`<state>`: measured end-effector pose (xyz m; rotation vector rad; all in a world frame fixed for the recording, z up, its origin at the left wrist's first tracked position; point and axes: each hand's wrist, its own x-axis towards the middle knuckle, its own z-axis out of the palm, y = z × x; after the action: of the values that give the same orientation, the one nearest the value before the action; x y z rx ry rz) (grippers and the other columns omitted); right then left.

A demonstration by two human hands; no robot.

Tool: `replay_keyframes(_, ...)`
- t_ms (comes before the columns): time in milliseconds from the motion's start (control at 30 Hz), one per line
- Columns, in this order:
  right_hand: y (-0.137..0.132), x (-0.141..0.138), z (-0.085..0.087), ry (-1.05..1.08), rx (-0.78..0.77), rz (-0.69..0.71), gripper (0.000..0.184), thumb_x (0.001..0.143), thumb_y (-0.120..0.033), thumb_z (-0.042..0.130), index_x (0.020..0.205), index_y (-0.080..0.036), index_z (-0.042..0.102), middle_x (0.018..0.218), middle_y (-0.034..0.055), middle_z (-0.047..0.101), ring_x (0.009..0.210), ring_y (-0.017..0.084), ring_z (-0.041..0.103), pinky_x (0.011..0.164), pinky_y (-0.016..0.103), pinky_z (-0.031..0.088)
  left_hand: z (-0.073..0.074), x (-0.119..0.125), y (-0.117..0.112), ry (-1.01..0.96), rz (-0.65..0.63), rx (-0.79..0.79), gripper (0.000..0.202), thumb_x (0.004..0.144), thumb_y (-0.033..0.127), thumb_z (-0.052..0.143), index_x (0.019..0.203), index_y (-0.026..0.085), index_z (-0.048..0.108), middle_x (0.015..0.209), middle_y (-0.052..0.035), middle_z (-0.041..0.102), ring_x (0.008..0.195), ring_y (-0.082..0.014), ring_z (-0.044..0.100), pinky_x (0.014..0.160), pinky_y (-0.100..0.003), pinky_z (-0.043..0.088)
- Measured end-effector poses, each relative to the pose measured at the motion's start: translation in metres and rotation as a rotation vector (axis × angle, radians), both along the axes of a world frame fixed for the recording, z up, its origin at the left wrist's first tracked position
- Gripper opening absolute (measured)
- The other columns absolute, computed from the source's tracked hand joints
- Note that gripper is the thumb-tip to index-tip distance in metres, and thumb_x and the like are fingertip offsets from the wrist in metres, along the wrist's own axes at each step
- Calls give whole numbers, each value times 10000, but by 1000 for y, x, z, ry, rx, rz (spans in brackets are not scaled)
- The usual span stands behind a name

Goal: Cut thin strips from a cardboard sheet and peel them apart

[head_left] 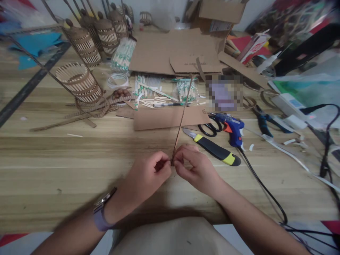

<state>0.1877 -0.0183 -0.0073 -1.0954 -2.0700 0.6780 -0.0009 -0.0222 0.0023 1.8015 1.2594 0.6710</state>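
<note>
Between my two hands a thin strip of brown cardboard [181, 120] is pinched at its near end, seen edge-on and running away over the table. My left hand [152, 171], with a watch on its wrist, closes thumb and fingertips on that end. Fingertips of my right hand [195, 168] press together on the same strip, right beside the left ones. A flat cardboard piece [159, 118] lies beyond my hands. Close to my right hand is a utility knife [216, 148] with its blade out, and behind it a blue glue gun [231, 127] and black-handled scissors [209, 129].
At the left stands a slatted stick basket [79, 83] with cardboard strips [92, 108] beside it. Several lidded stick lanterns [85, 46] are behind. Bagged sticks [123, 53], a tape roll [117, 80] and large cardboard sheets [156, 49] fill the back. Pliers [265, 120] and cables [265, 187] lie right.
</note>
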Motion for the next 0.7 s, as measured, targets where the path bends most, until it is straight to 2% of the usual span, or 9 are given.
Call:
replay_keyframes(133,0,0,0,-39,36,-17,168,889,-116,531,762,-226,520,717,-23,631,680,133,567,694,313,385,0,0,1,-9,-12,-23,150,875,230,543,816,192,675,714,18,699,647,-123,623,599,-216,437)
replay_keyframes(333,0,0,0,-45,28,14,166,863,-95,520,764,-226,505,709,-27,618,681,132,567,702,311,393,3,1,4,-20,-28,-53,173,850,212,519,769,188,670,652,24,655,610,-119,584,564,-215,407)
replay_keyframes(533,2,2,4,-9,-70,65,168,855,-102,508,754,-234,488,691,-37,599,663,129,556,690,312,382,5,0,8,-121,-31,-225,167,780,243,523,654,193,620,569,43,578,544,-101,494,504,-203,353)
replay_keyframes(700,2,3,8,-2,-101,87,178,852,-94,488,738,-230,468,685,-43,579,649,121,533,692,311,387,1,-1,12,-249,-57,-458,124,744,247,548,679,193,638,582,27,635,537,-108,551,509,-204,408)
